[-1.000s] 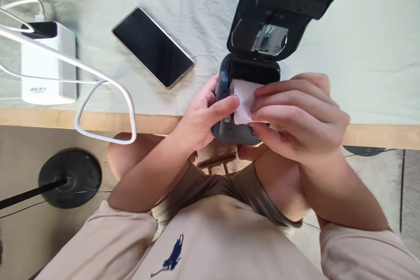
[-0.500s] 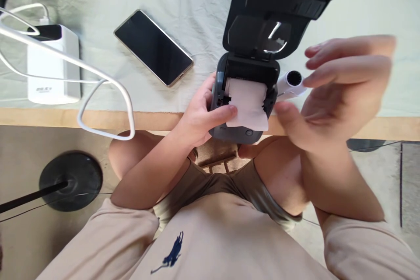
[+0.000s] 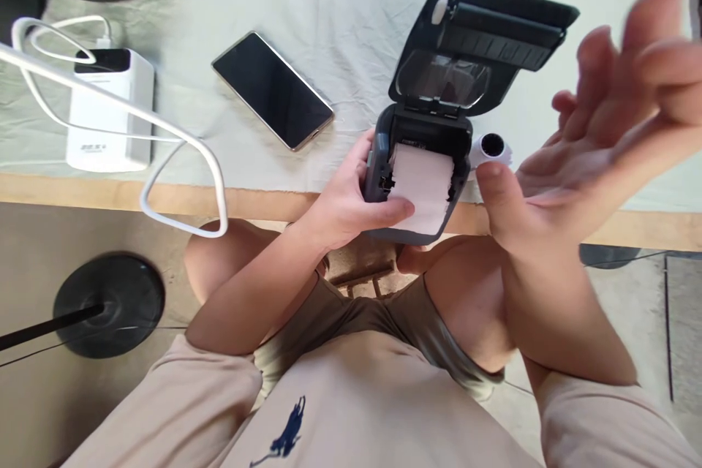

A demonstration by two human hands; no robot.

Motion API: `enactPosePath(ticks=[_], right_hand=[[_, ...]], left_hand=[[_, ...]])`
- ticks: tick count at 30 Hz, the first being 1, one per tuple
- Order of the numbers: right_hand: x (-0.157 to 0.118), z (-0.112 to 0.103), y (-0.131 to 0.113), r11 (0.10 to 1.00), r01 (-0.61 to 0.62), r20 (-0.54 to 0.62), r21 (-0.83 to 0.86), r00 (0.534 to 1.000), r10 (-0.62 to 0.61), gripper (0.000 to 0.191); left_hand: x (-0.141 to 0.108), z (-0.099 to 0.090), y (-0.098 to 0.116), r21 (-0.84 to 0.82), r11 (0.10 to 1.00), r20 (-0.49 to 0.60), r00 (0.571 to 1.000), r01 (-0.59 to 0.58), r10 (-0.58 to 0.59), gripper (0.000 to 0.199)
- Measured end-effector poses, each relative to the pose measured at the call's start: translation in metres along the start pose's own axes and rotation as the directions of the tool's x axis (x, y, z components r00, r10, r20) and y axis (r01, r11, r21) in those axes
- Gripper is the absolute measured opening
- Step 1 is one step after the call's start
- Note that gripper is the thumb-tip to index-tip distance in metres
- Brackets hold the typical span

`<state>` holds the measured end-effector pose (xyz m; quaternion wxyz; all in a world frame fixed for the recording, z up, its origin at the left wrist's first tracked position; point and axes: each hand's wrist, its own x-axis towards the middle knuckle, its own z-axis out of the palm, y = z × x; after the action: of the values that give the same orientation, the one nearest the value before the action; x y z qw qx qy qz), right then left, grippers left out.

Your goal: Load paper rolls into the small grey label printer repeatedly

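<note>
Possibly, the left hand (image 3: 345, 205), clasping the printer (image 3: 431, 130), could skew the paper (image 3: 425, 179) if its thumb (image 3: 395, 211) slips, while the right hand (image 3: 581, 164), spread wide, grips nothing.

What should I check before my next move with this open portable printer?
1. Portable printer supported: ok, the left hand grips its side, thumb on the paper.
2. Lid raised: ok, tipped back off the paper.
3. Right hand free: ok, open and holding nothing.
4. Space beside the printer: not ok, a white roll appears close by its right side.
5. Paper seated underneath: cannot tell, its top layer hides that.
</note>
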<state>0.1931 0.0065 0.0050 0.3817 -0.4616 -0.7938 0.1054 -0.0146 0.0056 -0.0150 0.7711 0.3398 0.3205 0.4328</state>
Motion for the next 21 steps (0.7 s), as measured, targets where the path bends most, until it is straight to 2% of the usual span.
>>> enactPosePath(ticks=[2, 6, 8, 11, 12, 15, 17, 21], right_hand=[[-0.001, 0.002, -0.004, 1.0, -0.012, -0.017, 0.025, 1.0, 0.013, 0.051], [-0.006, 0.004, -0.003, 0.999, -0.021, -0.06, 0.049, 0.998, 0.024, 0.058], [-0.007, 0.005, 0.004, 0.999, 0.032, -0.19, 0.036, 0.981, -0.024, 0.057], [-0.008, 0.003, 0.012, 0.979, 0.202, -0.438, 0.006, 0.881, -0.179, 0.049], [-0.008, 0.002, 0.012, 0.973, 0.231, -0.446, 0.008, 0.871, -0.203, 0.044], [-0.009, -0.007, -0.001, 0.98, 0.196, -0.289, 0.043, 0.941, -0.176, 0.026], [-0.011, -0.012, -0.013, 0.983, 0.168, -0.21, 0.071, 0.966, -0.15, 0.022], [-0.014, -0.013, -0.024, 0.98, 0.179, -0.199, 0.086, 0.967, -0.159, 0.025]], left_hand=[[0.001, 0.0, 0.0, 0.006, 1.0, 0.011, 1.0, -0.009, 0.009, 0.08], [0.003, 0.001, -0.001, -0.014, 1.0, -0.023, 0.999, -0.022, 0.022, 0.074], [0.003, 0.001, -0.002, -0.018, 1.0, -0.046, 0.999, -0.022, 0.021, 0.071], [0.002, 0.001, -0.002, -0.038, 0.999, -0.048, 0.999, -0.011, 0.009, 0.07], [0.001, 0.002, -0.001, -0.062, 0.998, -0.046, 0.999, -0.004, 0.002, 0.068], [-0.001, 0.005, 0.003, -0.136, 0.99, -0.032, 0.999, 0.035, -0.039, 0.053], [-0.002, 0.007, 0.006, -0.148, 0.987, -0.024, 0.998, 0.057, -0.061, 0.044], [-0.002, 0.009, 0.004, -0.123, 0.992, -0.042, 0.999, 0.007, -0.012, 0.037]])
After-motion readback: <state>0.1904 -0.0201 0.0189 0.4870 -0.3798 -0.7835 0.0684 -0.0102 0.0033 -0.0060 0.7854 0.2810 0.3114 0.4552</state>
